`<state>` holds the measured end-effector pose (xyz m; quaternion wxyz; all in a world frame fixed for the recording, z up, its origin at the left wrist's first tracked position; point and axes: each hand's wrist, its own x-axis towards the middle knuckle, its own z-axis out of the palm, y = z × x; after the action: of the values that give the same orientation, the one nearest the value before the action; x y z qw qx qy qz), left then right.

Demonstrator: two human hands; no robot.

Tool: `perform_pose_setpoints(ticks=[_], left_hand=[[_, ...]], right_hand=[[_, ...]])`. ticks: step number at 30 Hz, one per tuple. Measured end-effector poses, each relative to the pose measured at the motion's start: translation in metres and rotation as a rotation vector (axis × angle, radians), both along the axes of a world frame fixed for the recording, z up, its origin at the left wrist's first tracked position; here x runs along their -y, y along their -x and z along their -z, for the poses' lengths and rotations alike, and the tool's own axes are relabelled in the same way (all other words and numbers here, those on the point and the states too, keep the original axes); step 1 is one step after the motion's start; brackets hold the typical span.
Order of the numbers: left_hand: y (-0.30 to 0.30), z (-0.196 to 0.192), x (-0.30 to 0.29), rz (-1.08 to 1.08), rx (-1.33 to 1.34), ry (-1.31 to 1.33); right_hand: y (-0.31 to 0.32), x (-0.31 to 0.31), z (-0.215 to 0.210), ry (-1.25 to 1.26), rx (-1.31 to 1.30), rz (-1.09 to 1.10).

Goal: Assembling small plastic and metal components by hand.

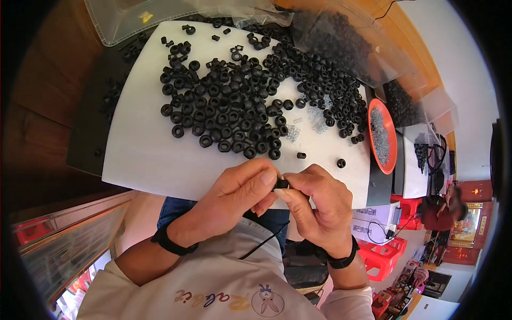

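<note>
In the head view, we see two bare hands meeting below the centre of the frame, above the near edge of a white sheet (144, 160). The left hand (234, 192) comes from the lower left, and its thumb and fingers are closed in a pinch on one small black piece (281, 184). The right hand (322, 200) comes from the lower right and grasps the same piece between its thumb and bent forefinger. The fingers cover most of it, so we cannot tell its full shape. On each wrist we notice a black band.

Just above the hands, slightly to the right, a short black cylinder (301, 156) lies on the sheet, and farther right there is one round black bead (341, 163) with a hole. From the upper left to the upper right of the sheet spreads a large heap of black beads (226, 106). Beside it, right of the centre, we find loose metal coil springs (320, 121). More springs fill an orange oval dish (392, 130) at the right. At the upper right we see a clear plastic bag (341, 45) with many black pieces inside, and at the upper left a clear plastic bin (120, 26).
</note>
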<state>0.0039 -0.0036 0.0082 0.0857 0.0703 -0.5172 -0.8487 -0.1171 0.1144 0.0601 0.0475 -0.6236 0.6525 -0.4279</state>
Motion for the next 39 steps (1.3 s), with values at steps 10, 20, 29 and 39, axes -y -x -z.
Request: perform_pose_setpoints(ticks=[10,20,29,39], left_hand=[[0.005,0.002,-0.003,-0.117,-0.019,-0.217],[0.003,-0.005,-0.006,-0.156,0.01,-0.109],[0.002,-0.002,-0.009,-0.118,-0.034,0.033],[-0.001,0.002,-0.006,-0.058,-0.084,0.105]], right_hand=[[-0.007,0.003,0.003,-0.11,-0.415,0.155],[-0.015,0.0,-0.003,-0.186,-0.574,0.202],[-0.01,-0.007,-0.018,-0.205,-0.034,0.076],[-0.013,-0.008,-0.022,-0.225,0.185,0.087]])
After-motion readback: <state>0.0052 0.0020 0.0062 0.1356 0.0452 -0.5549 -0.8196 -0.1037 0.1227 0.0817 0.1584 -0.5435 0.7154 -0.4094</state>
